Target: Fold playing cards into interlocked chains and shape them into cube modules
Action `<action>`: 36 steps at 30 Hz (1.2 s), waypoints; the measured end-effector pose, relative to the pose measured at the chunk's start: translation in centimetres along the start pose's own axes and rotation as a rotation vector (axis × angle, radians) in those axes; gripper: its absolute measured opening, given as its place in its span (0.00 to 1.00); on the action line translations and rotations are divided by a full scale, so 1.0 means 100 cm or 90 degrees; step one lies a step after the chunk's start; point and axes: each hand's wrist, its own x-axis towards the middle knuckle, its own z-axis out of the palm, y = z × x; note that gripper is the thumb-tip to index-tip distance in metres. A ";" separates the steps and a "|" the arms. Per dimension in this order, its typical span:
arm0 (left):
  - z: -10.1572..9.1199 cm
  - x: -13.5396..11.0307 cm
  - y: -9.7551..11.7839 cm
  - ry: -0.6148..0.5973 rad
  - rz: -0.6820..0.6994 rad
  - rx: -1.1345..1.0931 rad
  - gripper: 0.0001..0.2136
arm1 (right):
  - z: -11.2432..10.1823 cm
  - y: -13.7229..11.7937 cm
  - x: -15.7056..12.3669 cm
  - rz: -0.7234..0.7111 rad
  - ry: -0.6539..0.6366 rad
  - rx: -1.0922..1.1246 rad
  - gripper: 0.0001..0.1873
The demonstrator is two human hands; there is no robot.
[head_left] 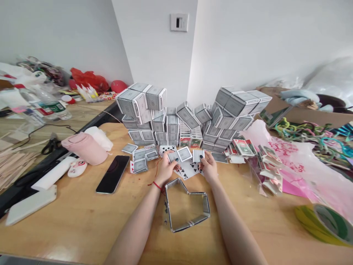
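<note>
My left hand [167,166] is closed on a folded playing card [184,154] with a grey patterned back. Between the fingers and thumb of my right hand [209,166] is another playing card [196,156], grey side showing. Below both hands, loose cards [186,170] lie face up with black clubs visible. Nearer to me, between my forearms, stands a heart-shaped frame [189,224] made of cards on edge. A small pile of folded cards [140,164] rests left of my left hand.
Stacked card boxes [139,105] rise at the back left, with more card blocks [234,101] at the back right. A phone [113,174] and pink roll [85,148] lie left. Torn card packs [269,167] and a yellow tape roll [322,222] lie right.
</note>
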 end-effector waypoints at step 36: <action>-0.014 0.003 0.013 -0.160 -0.110 0.079 0.19 | 0.002 -0.017 -0.013 0.052 -0.269 -0.111 0.27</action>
